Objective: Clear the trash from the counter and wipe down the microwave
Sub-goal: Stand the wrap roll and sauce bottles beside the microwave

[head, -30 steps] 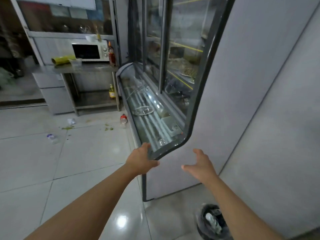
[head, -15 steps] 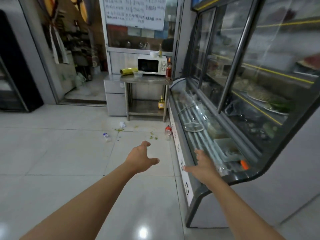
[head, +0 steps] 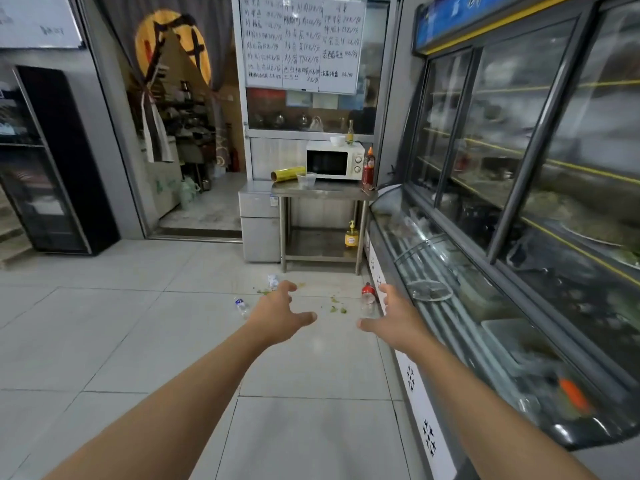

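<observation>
A white microwave (head: 334,162) stands on a steel counter (head: 322,187) at the far end of the room. Beside it lie a yellow roll (head: 287,174) and a clear plastic cup (head: 306,180); a red sauce bottle (head: 368,168) stands at its right. A white bowl (head: 337,140) and a glass bottle (head: 350,133) sit on top of the microwave. My left hand (head: 278,315) and my right hand (head: 396,318) are stretched out in front of me, fingers spread, holding nothing, far from the counter.
Litter lies on the tiled floor before the counter: a crumpled wrapper (head: 273,280), a clear bottle (head: 241,305), a red-capped bottle (head: 367,295) and green scraps (head: 335,304). A long glass display fridge (head: 485,271) runs along the right. A black cooler (head: 52,161) stands at left.
The view has swung left and up from the display fridge's end to face the counter. Both hands stayed out in front, empty.
</observation>
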Motion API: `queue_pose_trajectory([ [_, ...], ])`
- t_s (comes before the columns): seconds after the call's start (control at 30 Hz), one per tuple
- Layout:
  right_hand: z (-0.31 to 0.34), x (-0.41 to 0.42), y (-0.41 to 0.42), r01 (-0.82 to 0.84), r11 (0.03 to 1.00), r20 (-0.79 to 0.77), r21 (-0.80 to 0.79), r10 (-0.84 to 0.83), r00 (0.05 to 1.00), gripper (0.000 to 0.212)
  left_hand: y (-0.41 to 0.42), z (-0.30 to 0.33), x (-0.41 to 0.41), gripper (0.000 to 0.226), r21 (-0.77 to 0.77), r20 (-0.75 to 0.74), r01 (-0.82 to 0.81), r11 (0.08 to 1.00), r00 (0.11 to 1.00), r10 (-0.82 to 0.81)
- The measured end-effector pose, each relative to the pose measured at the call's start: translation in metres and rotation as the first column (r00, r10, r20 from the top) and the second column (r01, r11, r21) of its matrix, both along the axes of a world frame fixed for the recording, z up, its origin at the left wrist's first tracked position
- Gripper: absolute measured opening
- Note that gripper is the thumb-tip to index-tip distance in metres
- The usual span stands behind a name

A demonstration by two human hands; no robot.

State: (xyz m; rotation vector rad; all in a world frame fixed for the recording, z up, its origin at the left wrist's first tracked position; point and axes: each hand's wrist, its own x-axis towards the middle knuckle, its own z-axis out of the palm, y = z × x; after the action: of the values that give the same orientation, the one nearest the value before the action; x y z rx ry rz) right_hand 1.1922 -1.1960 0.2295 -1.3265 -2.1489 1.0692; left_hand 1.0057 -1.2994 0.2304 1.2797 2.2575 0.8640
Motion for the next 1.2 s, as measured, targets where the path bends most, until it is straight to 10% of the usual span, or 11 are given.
queue_pose_trajectory([
  [1.2,0.032,-0.260,0.453,-0.043,0.996,-0.002,0.082,0.043,0.999,0.096,0.432,0.033,-0.255,0.068,0.107,0.061,-0.066,0.992,0.996,0.060],
])
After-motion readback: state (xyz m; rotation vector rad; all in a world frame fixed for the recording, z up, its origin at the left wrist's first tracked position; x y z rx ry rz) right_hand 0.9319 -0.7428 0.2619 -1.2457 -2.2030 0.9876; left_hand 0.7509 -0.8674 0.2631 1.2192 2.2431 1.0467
